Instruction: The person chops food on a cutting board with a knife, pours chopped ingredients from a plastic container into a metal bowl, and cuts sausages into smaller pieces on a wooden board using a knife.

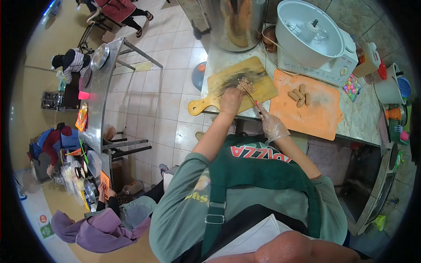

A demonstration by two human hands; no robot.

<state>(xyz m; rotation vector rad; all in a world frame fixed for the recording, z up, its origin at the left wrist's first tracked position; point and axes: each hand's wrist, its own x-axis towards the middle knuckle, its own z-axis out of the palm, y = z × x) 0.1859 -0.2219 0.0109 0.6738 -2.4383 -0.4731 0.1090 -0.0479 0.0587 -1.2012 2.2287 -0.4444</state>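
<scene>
My left hand (231,101) rests on the wooden cutting board (263,85), its fingers bunched together beside a small heap of chopped brown pieces (246,83). What its fingers press on, if anything, is hidden. In a clear plastic glove, my right hand (274,126) grips a knife (251,97), the blade reaching to the pieces near my left fingertips. To the right, several short brown sausages (301,93) lie on an orange cutting board (285,115), apart from both hands.
Behind the boards stand a stand mixer (309,33) with a white bowl and a large clear container (239,26). Bottles and tubs (368,59) crowd the counter's right end. Leftward, a person in a purple headscarf (103,228) works by a metal table (103,87); other people are farther off.
</scene>
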